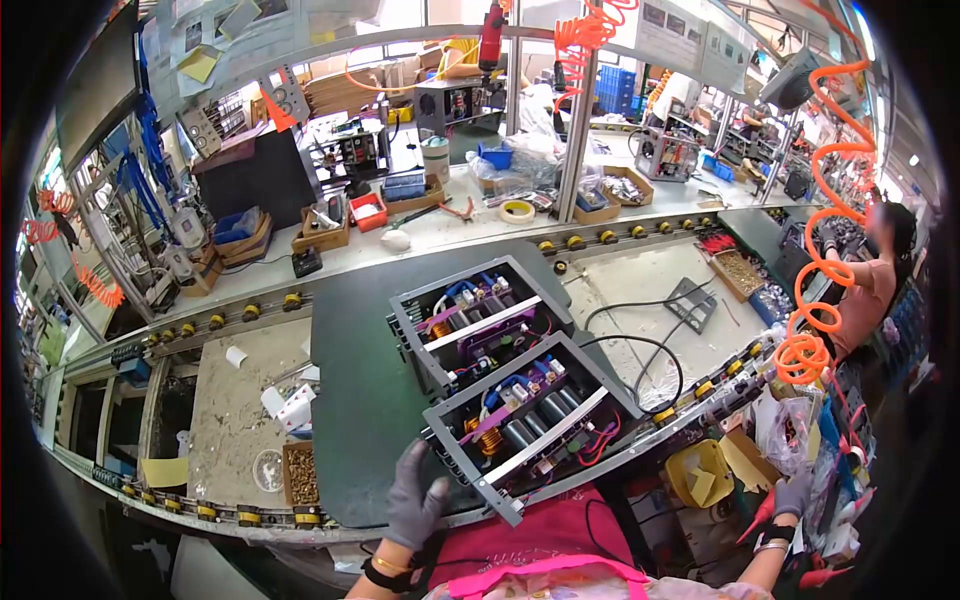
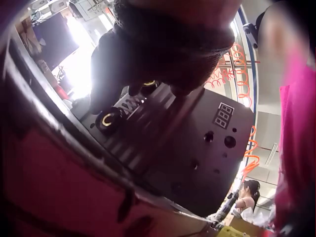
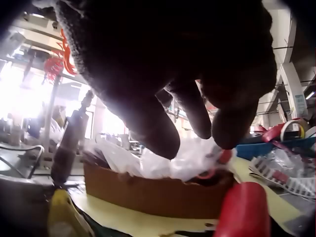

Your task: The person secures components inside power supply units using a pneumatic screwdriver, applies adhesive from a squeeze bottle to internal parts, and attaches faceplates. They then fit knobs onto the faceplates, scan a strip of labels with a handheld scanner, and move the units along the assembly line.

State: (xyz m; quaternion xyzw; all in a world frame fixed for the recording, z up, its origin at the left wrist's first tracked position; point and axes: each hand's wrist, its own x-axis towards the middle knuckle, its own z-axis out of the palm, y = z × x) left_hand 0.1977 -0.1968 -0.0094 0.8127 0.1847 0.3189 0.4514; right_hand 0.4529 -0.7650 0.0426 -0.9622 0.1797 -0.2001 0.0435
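Note:
My left hand (image 1: 412, 500), in a grey glove, is at the left end of the nearer open metal-cased electronic unit (image 1: 530, 430), thumb and fingers apart. In the left wrist view its fingers reach by round terminals (image 2: 107, 120) on a dark panel (image 2: 197, 153) with a three-digit display (image 2: 223, 116). A second open unit (image 1: 485, 310) sits just behind the first, both on a dark green board (image 1: 360, 400). Off to the right, my gloved right hand (image 1: 792, 495) hangs beside a red handle (image 1: 760, 512). Its fingers point down over a cardboard box (image 3: 148, 192) holding clear plastic bags (image 3: 182, 158).
A black cable (image 1: 660, 350) loops right of the units. A small box of brass-coloured parts (image 1: 302, 475) lies at the board's left front. A yellow bin (image 1: 695, 475) stands at my right, below an orange coiled hose (image 1: 805, 355). Another person (image 1: 875, 290) works further right.

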